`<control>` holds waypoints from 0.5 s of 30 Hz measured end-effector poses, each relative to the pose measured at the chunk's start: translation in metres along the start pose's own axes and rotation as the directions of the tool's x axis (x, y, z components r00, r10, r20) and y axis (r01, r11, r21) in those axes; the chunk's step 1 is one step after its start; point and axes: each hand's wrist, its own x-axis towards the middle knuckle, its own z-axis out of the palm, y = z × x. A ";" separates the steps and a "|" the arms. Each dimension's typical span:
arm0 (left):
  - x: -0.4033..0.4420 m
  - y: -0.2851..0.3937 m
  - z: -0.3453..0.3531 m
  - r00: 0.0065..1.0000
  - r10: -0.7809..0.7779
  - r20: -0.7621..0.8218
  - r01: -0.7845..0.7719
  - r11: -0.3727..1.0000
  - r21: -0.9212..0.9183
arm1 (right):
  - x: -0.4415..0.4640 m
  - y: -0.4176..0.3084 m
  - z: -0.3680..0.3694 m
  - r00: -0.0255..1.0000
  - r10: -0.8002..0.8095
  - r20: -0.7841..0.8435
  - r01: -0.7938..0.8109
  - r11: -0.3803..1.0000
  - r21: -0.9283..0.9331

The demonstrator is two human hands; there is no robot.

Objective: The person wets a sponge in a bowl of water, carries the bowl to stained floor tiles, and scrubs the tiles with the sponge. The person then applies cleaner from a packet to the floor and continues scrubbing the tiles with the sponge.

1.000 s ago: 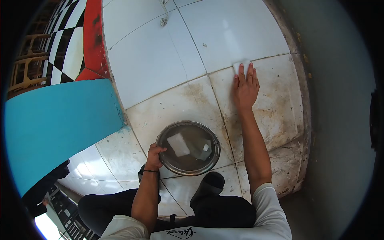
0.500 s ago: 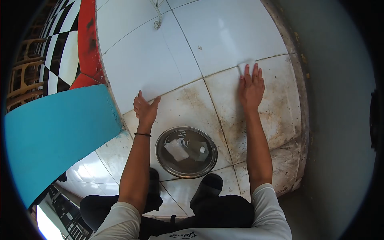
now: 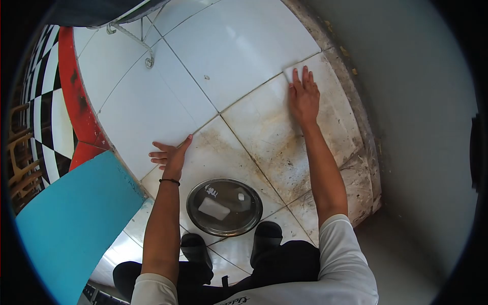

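White tile, stained brown along one seam, spreads beneath a worker's two bare hands, seen from above. Toward 2 o'clock, the right hand reaches out with fingers extended over a small white piece, which lies at the fingertips on a tile joint; whether the thumb grips it cannot be told. At 9 o'clock, the left hand, a dark band at its wrist, is spread wide, thumb apart from the fingers, near the tile's edge; contact with the floor is unclear. Toward 7 o'clock, between the forearms and just beyond the black sandals, a round metal basin of murky liquid rests on the floor. Inside it, a white block lies left of the middle, and a smaller white cube sits toward the basin's own 2 o'clock. A turquoise panel stands at 8 o'clock, a red strip borders checkered tiling near 10, and a grey wall rises at 3.
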 end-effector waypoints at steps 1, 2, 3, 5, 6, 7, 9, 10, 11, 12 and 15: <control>0.003 -0.001 0.001 1.000 0.004 -0.004 -0.004 1.000 0.004 | -0.025 -0.031 -0.007 0.998 -0.065 0.012 0.065 0.997 0.046; 0.006 -0.003 0.002 1.000 -0.003 0.007 0.003 1.000 -0.028 | -0.053 -0.062 -0.016 0.986 -0.139 0.087 0.128 0.984 0.124; 0.007 -0.003 0.001 1.000 -0.002 -0.002 0.002 1.000 -0.016 | -0.071 -0.080 -0.022 0.964 -0.216 0.158 0.180 0.961 0.210; 0.007 -0.002 0.001 1.000 -0.006 -0.023 0.006 1.000 0.007 | -0.076 -0.074 -0.020 0.930 -0.323 0.174 0.281 0.932 0.227; 0.007 -0.002 0.002 1.000 -0.005 -0.026 0.005 1.000 0.009 | -0.078 -0.070 -0.020 0.909 -0.376 0.181 0.331 0.913 0.238; 0.008 -0.001 0.002 1.000 -0.004 -0.030 0.004 1.000 0.016 | -0.065 -0.055 -0.018 0.929 -0.334 0.163 0.303 0.934 0.187; 0.008 -0.005 0.003 0.999 -0.008 -0.040 0.008 1.000 0.014 | -0.017 -0.002 -0.017 0.980 -0.178 0.090 0.171 0.982 0.081; 0.009 -0.006 0.004 0.999 -0.008 -0.047 0.008 1.000 0.000 | 0.006 0.033 -0.010 0.999 -0.037 0.038 0.037 0.999 0.009; 0.010 -0.005 0.004 0.998 -0.003 -0.056 0.002 1.000 -0.019 | 0.024 0.064 -0.005 0.997 0.069 -0.029 -0.070 0.997 -0.025; 0.013 -0.005 0.005 0.998 -0.003 -0.059 0.001 1.000 -0.024 | 0.036 0.084 -0.004 0.994 0.105 -0.038 -0.108 0.991 -0.081; 0.016 -0.010 0.006 0.998 -0.006 -0.064 0.003 0.999 -0.038 | 0.026 0.068 -0.002 0.989 0.130 -0.066 -0.135 0.988 -0.078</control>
